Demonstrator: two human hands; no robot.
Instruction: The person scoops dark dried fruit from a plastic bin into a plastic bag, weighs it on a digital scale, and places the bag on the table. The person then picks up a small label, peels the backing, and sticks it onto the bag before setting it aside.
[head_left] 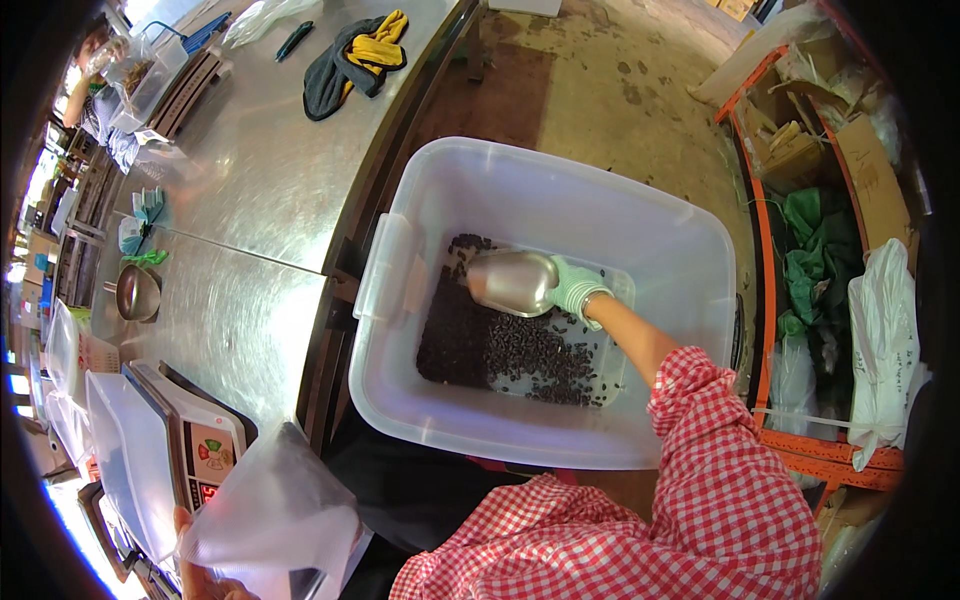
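Observation:
My right hand (pixel 576 288), in a pale green-and-white glove, is closed around the handle of a metal scoop (pixel 512 280). The scoop is inside a large translucent plastic tub (pixel 540 440), its mouth toward the tub's left wall. Beneath and around it lie small, dark, elongated seed-like pieces (pixel 520 350), heaped thickest on the left and scattered thinly to the right. At the lower left, the bare fingers of my left hand (pixel 200 580) grip a clear plastic bag (pixel 275 500). Part of that hand is cut off by the picture's edge.
Left of the tub runs a steel table (pixel 260 190), bearing a scale (pixel 205 445), a metal bowl (pixel 138 292) and grey-yellow gloves (pixel 358 60). An orange-framed shelf (pixel 765 300) with cartons and bags stands at the right. Another person (pixel 105 115) is at the far left.

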